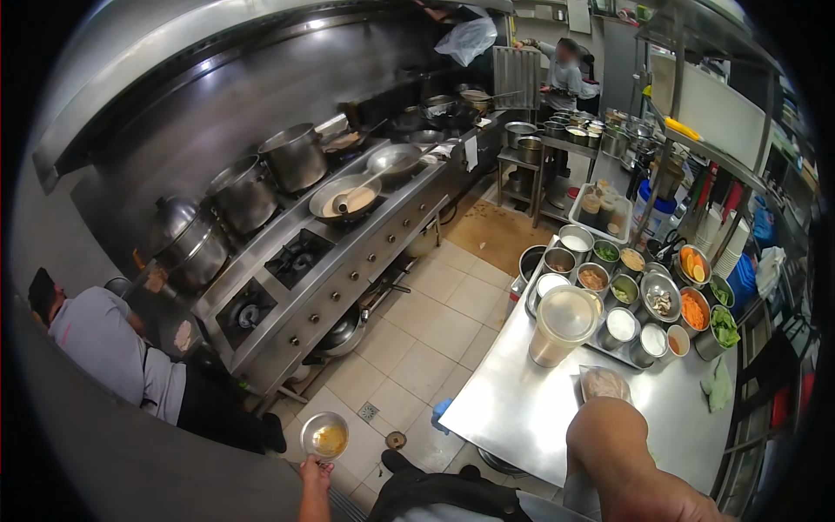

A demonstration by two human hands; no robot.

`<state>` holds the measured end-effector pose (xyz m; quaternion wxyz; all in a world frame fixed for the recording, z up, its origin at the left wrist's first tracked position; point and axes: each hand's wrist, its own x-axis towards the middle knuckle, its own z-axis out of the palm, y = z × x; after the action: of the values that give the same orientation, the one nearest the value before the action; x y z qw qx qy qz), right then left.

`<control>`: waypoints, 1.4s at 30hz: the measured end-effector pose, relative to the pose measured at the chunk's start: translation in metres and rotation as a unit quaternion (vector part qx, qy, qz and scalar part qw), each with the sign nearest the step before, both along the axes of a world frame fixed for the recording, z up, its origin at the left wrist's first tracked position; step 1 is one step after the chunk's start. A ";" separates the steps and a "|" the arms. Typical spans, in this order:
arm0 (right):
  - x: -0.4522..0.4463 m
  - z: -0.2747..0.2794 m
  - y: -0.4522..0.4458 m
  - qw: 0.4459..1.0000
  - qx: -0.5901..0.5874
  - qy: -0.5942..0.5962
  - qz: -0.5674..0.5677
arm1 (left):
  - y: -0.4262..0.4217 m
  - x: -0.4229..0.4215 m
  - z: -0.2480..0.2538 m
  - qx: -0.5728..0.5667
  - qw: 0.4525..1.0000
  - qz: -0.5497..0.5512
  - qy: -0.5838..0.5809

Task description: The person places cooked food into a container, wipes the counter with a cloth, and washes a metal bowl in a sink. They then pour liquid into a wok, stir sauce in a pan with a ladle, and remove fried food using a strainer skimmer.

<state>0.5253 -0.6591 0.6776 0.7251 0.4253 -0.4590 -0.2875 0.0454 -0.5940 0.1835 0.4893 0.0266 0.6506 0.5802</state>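
At the lower left, my left hand (315,471) grips the near rim of a small metal bowl (325,437), held over the tiled floor. The bowl has a little yellow-orange liquid or residue inside. My bent right arm reaches across the near part of the steel table (504,396); its hand is not in view. Just beyond that arm lies a clear plastic bag (604,384) with pinkish-brown contents. Farther back on the table stands a tall lidded plastic container (564,324).
Metal pots of chopped ingredients (621,324) crowd the table's far part; a green cloth (717,385) lies right. Along the left runs a stove (352,283) with a wok (345,197), ladle and stockpots (293,158). One person (113,335) stands left, another (564,78) at the back.
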 end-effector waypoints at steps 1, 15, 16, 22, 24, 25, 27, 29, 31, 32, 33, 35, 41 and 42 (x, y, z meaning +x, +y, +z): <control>0.000 0.000 0.000 1.000 0.002 0.001 -0.001 | 0.000 0.000 0.000 0.000 1.000 0.000 0.000; -0.002 0.000 0.001 0.999 -0.029 -0.029 0.019 | 0.004 0.004 0.001 -0.003 1.000 -0.007 -0.009; -0.002 0.000 0.001 0.999 -0.032 -0.028 0.022 | 0.005 0.005 0.002 -0.003 1.000 -0.008 -0.009; 0.001 -0.006 0.001 0.999 -0.024 -0.030 -0.005 | 0.005 0.009 0.002 -0.022 1.000 0.012 0.015; 0.000 -0.006 0.002 0.999 -0.026 -0.027 -0.009 | 0.005 0.006 -0.001 -0.015 1.000 0.006 0.007; -0.001 -0.006 0.002 0.999 -0.028 -0.023 -0.015 | 0.004 0.004 -0.002 -0.015 1.000 0.006 0.007; -0.001 -0.004 0.000 0.999 -0.043 -0.022 0.011 | 0.004 0.002 -0.004 -0.015 1.000 -0.012 -0.010; 0.000 -0.002 0.000 0.997 -0.058 -0.022 0.035 | 0.002 0.002 -0.006 -0.022 1.000 -0.005 -0.009; 0.002 0.000 0.002 1.000 -0.019 0.000 -0.017 | 0.001 0.002 -0.008 -0.029 1.000 0.003 -0.006; 0.001 -0.002 0.001 1.000 -0.019 0.000 -0.017 | 0.000 0.001 -0.009 -0.020 1.000 -0.006 -0.011; 0.000 -0.004 -0.001 0.999 -0.031 -0.003 -0.009 | -0.001 0.000 -0.010 -0.010 1.000 -0.014 -0.017; -0.002 -0.005 -0.001 0.999 -0.042 -0.008 0.001 | -0.001 0.000 -0.011 -0.008 1.000 -0.012 -0.019; -0.003 -0.007 -0.001 0.999 -0.045 -0.017 -0.005 | -0.003 0.000 -0.010 -0.012 1.000 -0.006 -0.012; -0.002 -0.008 -0.001 0.999 -0.043 -0.028 -0.007 | -0.003 0.001 -0.008 -0.023 1.000 -0.001 -0.005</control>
<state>0.5228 -0.6603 0.6696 0.7279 0.3983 -0.4937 -0.2604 0.0461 -0.5967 0.1752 0.4933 0.0127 0.6615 0.5647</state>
